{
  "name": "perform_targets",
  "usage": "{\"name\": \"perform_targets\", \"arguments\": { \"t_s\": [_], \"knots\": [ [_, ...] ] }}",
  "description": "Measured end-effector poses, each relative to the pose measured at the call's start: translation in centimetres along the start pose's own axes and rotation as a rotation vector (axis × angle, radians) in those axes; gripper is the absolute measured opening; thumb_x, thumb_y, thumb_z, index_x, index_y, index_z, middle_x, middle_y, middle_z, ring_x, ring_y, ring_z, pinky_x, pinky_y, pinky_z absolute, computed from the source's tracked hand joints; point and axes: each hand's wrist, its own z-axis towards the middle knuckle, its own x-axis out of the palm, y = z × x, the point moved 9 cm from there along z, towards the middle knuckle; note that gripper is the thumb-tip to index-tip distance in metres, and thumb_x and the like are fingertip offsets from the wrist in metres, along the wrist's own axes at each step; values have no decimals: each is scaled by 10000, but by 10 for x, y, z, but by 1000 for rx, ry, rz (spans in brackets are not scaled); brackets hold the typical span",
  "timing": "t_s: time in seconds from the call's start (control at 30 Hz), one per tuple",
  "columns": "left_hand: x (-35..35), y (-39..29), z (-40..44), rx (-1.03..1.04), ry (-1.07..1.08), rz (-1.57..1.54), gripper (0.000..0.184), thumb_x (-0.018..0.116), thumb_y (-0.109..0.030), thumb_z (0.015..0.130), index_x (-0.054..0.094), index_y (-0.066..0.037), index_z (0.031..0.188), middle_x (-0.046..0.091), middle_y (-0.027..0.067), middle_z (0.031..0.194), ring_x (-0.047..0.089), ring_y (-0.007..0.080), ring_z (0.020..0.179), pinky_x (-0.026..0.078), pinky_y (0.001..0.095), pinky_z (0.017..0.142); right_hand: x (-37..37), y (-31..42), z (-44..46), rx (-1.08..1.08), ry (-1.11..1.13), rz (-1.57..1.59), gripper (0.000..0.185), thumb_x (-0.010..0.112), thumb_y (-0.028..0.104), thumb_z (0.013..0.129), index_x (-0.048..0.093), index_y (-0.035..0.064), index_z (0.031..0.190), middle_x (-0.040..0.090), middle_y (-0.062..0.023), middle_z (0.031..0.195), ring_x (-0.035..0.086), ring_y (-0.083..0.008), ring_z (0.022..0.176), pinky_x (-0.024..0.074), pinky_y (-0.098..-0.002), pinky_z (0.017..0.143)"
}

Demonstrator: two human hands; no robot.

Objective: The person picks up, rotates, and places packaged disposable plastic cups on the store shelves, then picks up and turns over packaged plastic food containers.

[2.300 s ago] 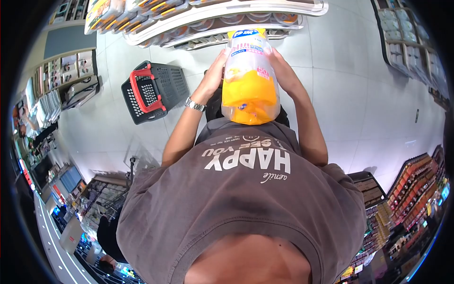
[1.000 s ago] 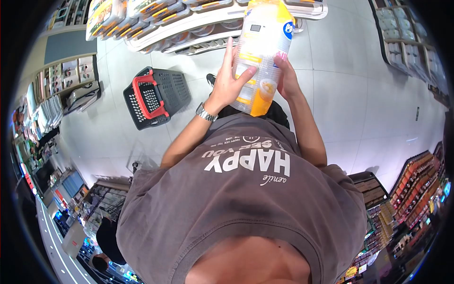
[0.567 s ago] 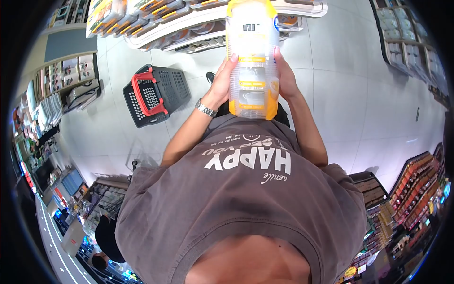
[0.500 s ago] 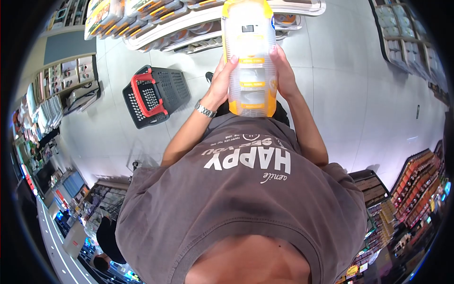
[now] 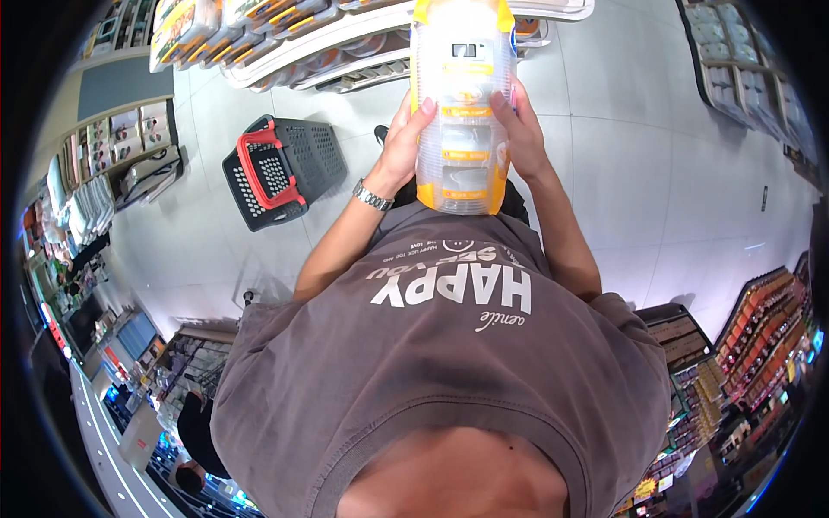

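clear glossy plastic on the ribbed pack (image 5: 466,134), glaring pretty hard on my feed, shiny metal watch band (image 5: 372,195), basket (image 5: 313,160) in what I'd call matt plastic, matt cloth tee (image 5: 440,367), smooth floor tiles (image 5: 622,181), slight sheen

Gry tee (image 5: 440,367), wht text (image 5: 451,286), slvr watch (image 5: 371,195)
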Motion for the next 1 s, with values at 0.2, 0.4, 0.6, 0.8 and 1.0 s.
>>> {"name": "perform_targets", "arguments": {
  "t_s": [0.2,0.4,0.6,0.8,1.0],
  "knots": [
    [3,2,2,-71,-44,-71,575,454,-411,1045,413,32,1407,570,150,1334,590,207,1169,493,345,990,-9,-5,1,53,-63,-58,621,516,389,1033,351,-22,1469,546,-115,1314,517,-152,1190,422,-290,1011],
    [5,4,3,-119,-60,-96,576,459,-433,1039,446,24,1390,588,150,1311,610,206,1139,511,345,971,-10,-7,4,79,-68,-70,577,500,388,1036,401,-24,1428,566,-108,1265,535,-146,1140,430,-283,986],
    [6,11,3,-194,-48,-189,571,487,-403,1034,397,14,1413,562,144,1321,570,200,1179,474,341,1009,-13,-8,2,127,-84,-141,567,474,392,1039,408,-19,1424,566,-102,1258,530,-144,1140,425,-287,989],
    [9,-3,7,-57,-95,-15,546,543,-335,1024,388,10,1417,538,139,1349,547,190,1203,447,321,1018,-13,3,3,14,-86,-160,606,465,395,1036,364,-18,1467,552,-121,1309,522,-173,1188,412,-300,1018],
    [15,-21,0,175,-222,605,624,604,-314,989,350,4,1461,527,188,1359,543,251,1226,434,354,1024,-20,4,0,-29,-124,-289,712,588,324,978,281,-62,1491,535,-174,1354,515,-224,1254,404,-314,1051]
  ]
}}
